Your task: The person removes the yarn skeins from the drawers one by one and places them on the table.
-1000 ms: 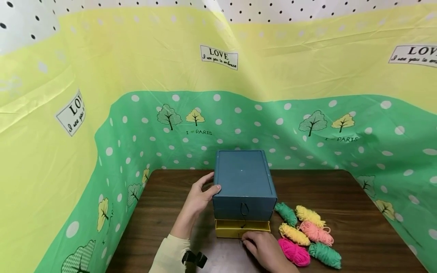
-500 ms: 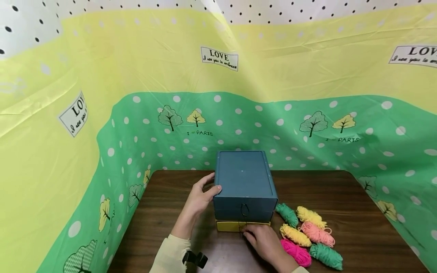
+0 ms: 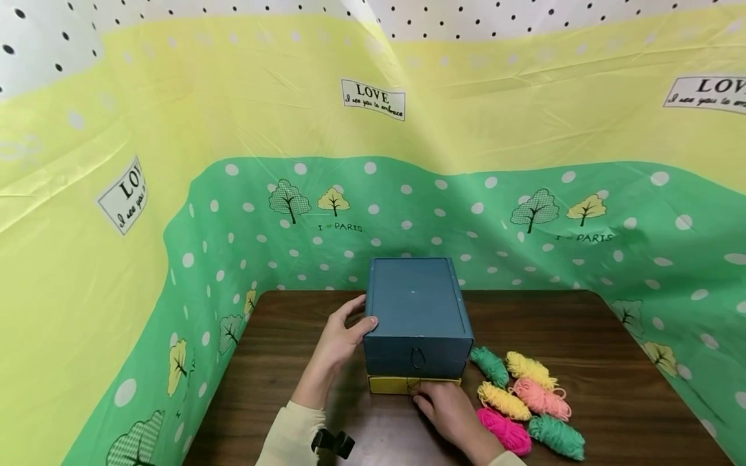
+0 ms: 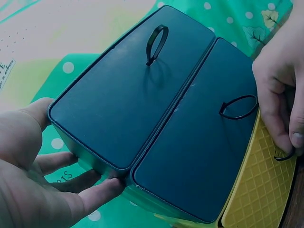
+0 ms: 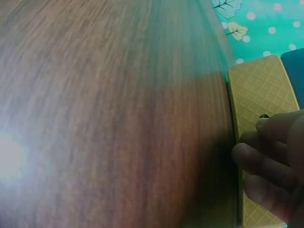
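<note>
A dark blue drawer box (image 3: 417, 314) stands near the middle of a brown wooden table (image 3: 612, 362), its front facing the near edge. The left hand (image 3: 338, 343) holds the box's left side, thumb on the top near corner and fingers spread along the side wall (the left wrist view shows the fingers (image 4: 90, 197) lying straight under the box edge). The two upper blue drawers (image 4: 142, 95) sit flush, each with a black loop pull (image 4: 156, 42). The lowest drawer, yellow with a quilted front (image 3: 396, 384), sits almost flush, its face showing just below the blue front. The right hand (image 3: 451, 414) is at this yellow front, fingers curled, with fingertips (image 4: 285, 137) on its small black loop (image 4: 285, 154); whether they pinch it or only touch it cannot be told. To the right of the box lie six yarn bundles (image 3: 527, 401): two green, two yellow, one salmon, one bright pink. A green and yellow printed cloth (image 3: 408, 194) backs the far and side edges.
</note>
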The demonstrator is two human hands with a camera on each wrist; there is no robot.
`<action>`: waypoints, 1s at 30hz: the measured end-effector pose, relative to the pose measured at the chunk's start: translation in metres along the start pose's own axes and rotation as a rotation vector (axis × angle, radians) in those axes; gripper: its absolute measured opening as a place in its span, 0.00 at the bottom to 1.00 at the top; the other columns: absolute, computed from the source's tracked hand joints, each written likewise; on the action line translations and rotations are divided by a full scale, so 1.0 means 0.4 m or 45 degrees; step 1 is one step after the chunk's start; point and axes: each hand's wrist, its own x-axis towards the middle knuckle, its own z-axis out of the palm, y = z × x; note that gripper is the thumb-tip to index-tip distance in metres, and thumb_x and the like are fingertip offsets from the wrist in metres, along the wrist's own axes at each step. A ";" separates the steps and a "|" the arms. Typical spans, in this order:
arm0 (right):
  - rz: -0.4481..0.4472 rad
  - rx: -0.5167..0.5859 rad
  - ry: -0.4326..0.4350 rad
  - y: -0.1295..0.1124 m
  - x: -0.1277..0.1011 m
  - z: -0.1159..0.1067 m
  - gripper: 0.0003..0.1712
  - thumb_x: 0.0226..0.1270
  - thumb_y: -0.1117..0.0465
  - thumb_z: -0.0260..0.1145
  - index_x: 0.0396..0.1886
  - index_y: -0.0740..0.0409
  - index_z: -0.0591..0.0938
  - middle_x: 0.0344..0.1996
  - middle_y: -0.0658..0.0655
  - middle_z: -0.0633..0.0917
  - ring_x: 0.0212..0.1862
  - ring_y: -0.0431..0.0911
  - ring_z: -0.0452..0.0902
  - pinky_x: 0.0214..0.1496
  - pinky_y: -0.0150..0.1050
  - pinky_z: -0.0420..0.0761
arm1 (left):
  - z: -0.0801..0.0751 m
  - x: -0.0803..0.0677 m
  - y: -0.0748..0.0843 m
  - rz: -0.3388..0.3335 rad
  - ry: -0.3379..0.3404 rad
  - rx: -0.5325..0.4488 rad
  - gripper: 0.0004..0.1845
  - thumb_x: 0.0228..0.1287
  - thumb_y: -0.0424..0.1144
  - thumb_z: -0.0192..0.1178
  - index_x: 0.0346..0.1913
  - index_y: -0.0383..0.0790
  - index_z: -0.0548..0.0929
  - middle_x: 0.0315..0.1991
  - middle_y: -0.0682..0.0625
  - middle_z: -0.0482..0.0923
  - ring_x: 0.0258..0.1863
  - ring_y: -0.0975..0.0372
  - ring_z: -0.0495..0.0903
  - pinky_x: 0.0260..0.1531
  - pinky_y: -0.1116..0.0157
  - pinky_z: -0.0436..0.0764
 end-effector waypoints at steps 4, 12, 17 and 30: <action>0.007 0.015 -0.015 0.004 0.000 0.005 0.04 0.69 0.58 0.70 0.38 0.46 0.91 0.34 0.43 0.90 0.36 0.39 0.86 0.37 0.40 0.84 | 0.001 0.002 -0.002 0.001 -0.002 0.000 0.32 0.72 0.42 0.64 0.76 0.44 0.69 0.70 0.39 0.71 0.55 0.55 0.80 0.53 0.54 0.81; 0.034 0.104 -0.095 0.002 -0.006 -0.009 0.07 0.71 0.56 0.68 0.44 0.46 0.89 0.40 0.45 0.91 0.39 0.40 0.87 0.38 0.40 0.84 | 0.002 0.005 -0.001 -0.013 0.024 0.011 0.32 0.71 0.44 0.66 0.75 0.44 0.71 0.69 0.38 0.71 0.54 0.54 0.81 0.54 0.53 0.81; 0.046 0.133 -0.134 -0.007 -0.021 -0.044 0.10 0.72 0.55 0.68 0.50 0.46 0.88 0.43 0.47 0.90 0.41 0.41 0.87 0.37 0.39 0.83 | 0.009 -0.008 -0.002 -0.004 0.089 0.031 0.31 0.70 0.47 0.67 0.72 0.42 0.75 0.67 0.38 0.73 0.50 0.56 0.84 0.51 0.55 0.84; 0.019 0.045 0.029 -0.014 -0.074 -0.189 0.13 0.71 0.53 0.69 0.52 0.46 0.87 0.46 0.44 0.88 0.44 0.40 0.85 0.41 0.38 0.83 | -0.036 -0.062 -0.021 0.201 0.135 0.278 0.23 0.74 0.45 0.63 0.67 0.40 0.80 0.62 0.42 0.81 0.61 0.50 0.81 0.60 0.54 0.79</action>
